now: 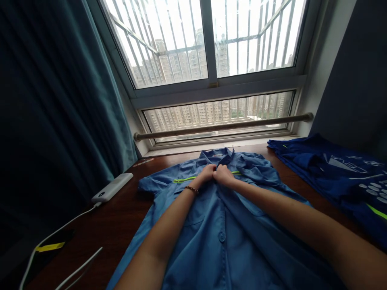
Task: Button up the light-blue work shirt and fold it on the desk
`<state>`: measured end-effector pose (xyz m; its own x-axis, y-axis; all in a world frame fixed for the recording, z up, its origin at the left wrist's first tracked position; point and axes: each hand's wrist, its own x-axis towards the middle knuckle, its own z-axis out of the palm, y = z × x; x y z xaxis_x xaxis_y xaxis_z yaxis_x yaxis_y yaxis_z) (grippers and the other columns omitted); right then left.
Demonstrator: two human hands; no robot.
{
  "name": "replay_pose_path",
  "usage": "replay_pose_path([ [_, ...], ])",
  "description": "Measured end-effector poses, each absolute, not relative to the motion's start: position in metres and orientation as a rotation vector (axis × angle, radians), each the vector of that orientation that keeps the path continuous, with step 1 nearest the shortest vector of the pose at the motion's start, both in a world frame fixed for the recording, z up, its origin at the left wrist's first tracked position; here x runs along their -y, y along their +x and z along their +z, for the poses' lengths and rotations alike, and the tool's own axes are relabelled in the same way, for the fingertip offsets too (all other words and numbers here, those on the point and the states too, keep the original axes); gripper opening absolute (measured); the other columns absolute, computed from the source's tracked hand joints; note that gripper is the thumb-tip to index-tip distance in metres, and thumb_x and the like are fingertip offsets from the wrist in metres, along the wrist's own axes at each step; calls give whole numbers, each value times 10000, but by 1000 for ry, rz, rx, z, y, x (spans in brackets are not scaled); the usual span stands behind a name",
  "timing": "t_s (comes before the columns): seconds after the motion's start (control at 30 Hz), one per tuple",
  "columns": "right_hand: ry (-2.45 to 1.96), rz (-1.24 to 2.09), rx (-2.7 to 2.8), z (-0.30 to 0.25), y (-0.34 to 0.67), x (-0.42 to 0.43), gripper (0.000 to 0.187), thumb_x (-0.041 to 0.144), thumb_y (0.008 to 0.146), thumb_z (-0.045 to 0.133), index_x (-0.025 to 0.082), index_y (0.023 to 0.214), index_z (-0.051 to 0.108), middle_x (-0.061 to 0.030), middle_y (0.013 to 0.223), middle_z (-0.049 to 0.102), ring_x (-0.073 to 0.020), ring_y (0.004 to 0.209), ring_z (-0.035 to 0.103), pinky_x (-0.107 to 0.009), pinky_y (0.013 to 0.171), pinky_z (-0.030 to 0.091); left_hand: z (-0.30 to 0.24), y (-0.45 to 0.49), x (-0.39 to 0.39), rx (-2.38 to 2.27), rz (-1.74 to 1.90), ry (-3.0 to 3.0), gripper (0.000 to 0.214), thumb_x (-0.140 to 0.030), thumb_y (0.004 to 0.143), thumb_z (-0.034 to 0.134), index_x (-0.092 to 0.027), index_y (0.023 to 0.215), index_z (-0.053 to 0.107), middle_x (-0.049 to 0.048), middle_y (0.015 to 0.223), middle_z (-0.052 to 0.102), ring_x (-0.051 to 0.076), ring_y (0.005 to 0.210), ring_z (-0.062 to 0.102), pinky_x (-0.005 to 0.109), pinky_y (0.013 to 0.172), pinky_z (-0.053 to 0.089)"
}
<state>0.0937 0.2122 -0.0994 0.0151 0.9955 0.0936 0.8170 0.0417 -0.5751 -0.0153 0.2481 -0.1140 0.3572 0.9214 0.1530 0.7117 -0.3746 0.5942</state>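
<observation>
A light blue short-sleeved shirt (199, 225) lies spread on the dark wooden surface, its collar toward the window and a yellow-green stripe across the chest. My left hand (207, 172) pinches the front edge just below the collar. Touching it, my right hand (223, 175) is closed on the opposite front edge at the same spot. What lies between the fingertips is hidden, so I cannot tell whether a button is there. Lower down the front, a blue button (221, 237) shows on the placket. A beaded bracelet (191, 189) circles my left wrist.
A white power bank (112, 187) with a white cable (68, 223) rests at the left, near a yellow strip (50, 247). Dark blue clothing (326, 169) is heaped at the right. A blue curtain (102, 121) hangs left of the window, and a rail (223, 127) crosses it.
</observation>
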Motion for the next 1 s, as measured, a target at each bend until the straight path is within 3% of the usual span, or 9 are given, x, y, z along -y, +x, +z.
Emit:
replay_pose_path([
  [0.13, -1618, 453, 1786, -127, 96, -212, 293, 242, 801, 466, 95, 1029, 575, -145, 946, 597, -245, 896, 572, -316, 778, 437, -133, -29, -248, -1412, 792, 2227, 54, -177, 639, 541, -159, 595, 515, -43, 551, 483, 103, 564, 449, 199, 512, 316],
  [0.23, -1391, 708, 1677, -135, 113, -220, 326, 170, 812, 374, 124, 1081, 553, -82, 889, 626, -173, 727, 607, -262, 654, 483, -137, -32, -250, -1306, 864, 2174, 81, -201, 609, 574, -164, 680, 559, -45, 602, 517, 95, 566, 462, 189, 504, 322],
  [0.33, -1153, 1101, 1451, -137, 124, -227, 471, 73, 717, 325, 95, 1163, 475, -93, 953, 617, -139, 588, 602, -236, 495, 489, -133, -28, -252, -1226, 895, 1884, 169, -253, 661, 543, -168, 801, 581, -32, 636, 551, 93, 544, 487, 185, 474, 332],
  [0.47, -982, 1268, 1303, -135, 128, -227, 552, 61, 617, 343, 110, 1151, 478, -84, 978, 618, -115, 528, 590, -202, 432, 471, -124, -24, -246, -1114, 910, 1645, 232, -381, 707, 549, -154, 743, 573, -46, 502, 480, 76, 441, 424, 181, 408, 285],
  [0.7, -1042, 1224, 1031, -131, 132, -226, 530, 94, 586, 356, 130, 1092, 509, -96, 1089, 576, -112, 518, 590, -211, 450, 486, -118, -24, -241, -1154, 958, 1447, 210, -334, 682, 608, -126, 699, 597, -13, 550, 514, 61, 469, 439, 172, 396, 265],
  [0.87, -1043, 1178, 1041, -130, 131, -226, 561, 141, 651, 395, 161, 1212, 391, -106, 1208, 493, -114, 516, 589, -237, 456, 486, -116, -24, -242, -1239, 975, 1362, 186, -300, 700, 596, -122, 739, 632, 27, 667, 594, 88, 576, 508, 184, 485, 370],
  [1.0, -1155, 825, 1243, -130, 128, -216, 395, 272, 694, 514, 156, 1067, 453, -88, 1048, 568, -136, 587, 581, -265, 563, 485, -111, -25, -235, -1128, 947, 1409, 294, -388, 762, 523, -140, 847, 655, 47, 833, 642, 109, 702, 561, 201, 616, 436],
])
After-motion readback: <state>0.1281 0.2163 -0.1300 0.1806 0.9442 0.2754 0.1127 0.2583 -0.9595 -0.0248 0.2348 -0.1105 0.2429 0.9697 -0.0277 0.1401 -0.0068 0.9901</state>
